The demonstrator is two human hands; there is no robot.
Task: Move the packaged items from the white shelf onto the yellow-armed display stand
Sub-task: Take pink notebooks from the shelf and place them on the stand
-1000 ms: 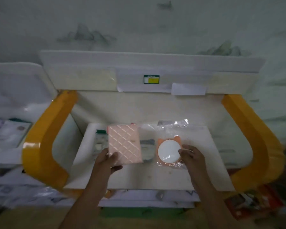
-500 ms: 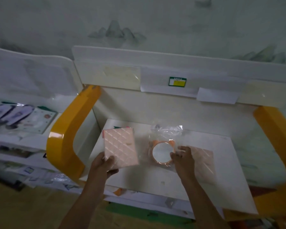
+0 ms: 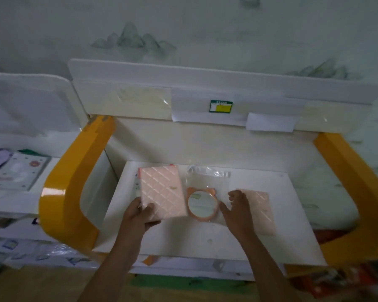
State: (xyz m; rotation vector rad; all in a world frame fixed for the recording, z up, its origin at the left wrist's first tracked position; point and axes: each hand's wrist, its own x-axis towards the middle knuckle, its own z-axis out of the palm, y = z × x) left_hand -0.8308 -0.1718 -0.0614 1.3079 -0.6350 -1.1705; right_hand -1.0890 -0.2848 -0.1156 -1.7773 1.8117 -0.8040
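Left hand [image 3: 140, 214]: the quilted pink pack [image 3: 162, 195] is pinched at its near corner, thumb on top and fingers beneath; its far end is tilted up over the stand's tray [image 3: 205, 240].
Right hand [image 3: 238, 211]: held just above the tray with fingers loosely spread and nothing gripped, beside the bagged round mirror [image 3: 202, 203].
Already placed: the mirror lies flat mid-tray; a second pink pack [image 3: 262, 205] lies to its right, partly hidden by the right hand.
Step in hand: the held pack is judged ready to be laid down left of the mirror.
How done well: the pack should be lowered flat on bare tray, clear of the mirror's bag, and released only once it rests.
Yellow arm [image 3: 74, 188]: the left edge should be kept off it.
Shelf [image 3: 9, 203]: more packs [image 3: 20, 173] are seen at far left, not yet fetched.
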